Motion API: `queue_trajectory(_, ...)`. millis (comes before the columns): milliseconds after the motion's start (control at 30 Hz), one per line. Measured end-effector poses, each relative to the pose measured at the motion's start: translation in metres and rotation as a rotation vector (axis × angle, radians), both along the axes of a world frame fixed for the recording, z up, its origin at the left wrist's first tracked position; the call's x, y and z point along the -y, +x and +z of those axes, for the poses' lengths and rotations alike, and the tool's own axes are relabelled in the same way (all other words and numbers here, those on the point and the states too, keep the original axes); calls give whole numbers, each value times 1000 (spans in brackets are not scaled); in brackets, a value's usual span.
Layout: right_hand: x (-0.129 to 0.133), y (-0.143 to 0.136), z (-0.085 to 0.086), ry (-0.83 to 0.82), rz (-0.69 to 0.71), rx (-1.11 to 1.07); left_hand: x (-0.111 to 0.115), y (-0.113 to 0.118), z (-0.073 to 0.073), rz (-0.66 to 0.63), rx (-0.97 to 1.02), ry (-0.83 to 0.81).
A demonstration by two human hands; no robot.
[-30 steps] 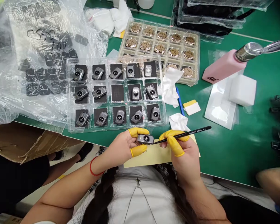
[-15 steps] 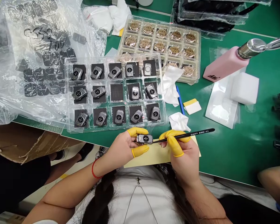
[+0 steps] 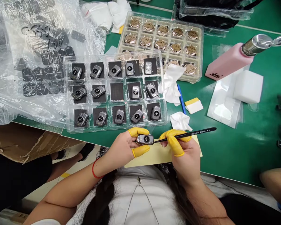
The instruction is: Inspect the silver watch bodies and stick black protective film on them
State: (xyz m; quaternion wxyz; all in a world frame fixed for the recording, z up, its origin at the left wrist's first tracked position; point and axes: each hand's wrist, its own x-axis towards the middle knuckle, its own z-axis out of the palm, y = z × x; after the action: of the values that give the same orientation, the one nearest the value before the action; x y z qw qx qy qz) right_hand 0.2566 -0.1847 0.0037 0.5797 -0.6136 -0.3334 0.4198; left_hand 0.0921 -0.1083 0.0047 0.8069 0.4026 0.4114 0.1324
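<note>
Watch case (image 3: pixel 145 139), dark-grey, rectangular, is clasped in your left hand (image 3: pixel 123 147); your right hand (image 3: pixel 184 151) pinches black tweezers (image 3: pixel 198 133) at its end. It looks unfinished; fourteen similar cases (image 3: pixel 119 117) lie in a clear plastic tray (image 3: pixel 107 104).

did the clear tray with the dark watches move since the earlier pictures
No. The clear tray lies in the same place against the near edge of the green table; the slight drift comes with the whole view.
</note>
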Motion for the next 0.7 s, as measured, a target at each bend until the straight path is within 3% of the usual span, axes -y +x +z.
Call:
queue_trajectory(467,3,0,-3,31,13,46,0,1,3,25,16,15)
queue_trajectory(567,6,-1,-6,113,-80,70,2,1,4,66,31,-15)
queue_trajectory(700,7,4,-4,234,-326,-11,5,-8,7,129,54,22)
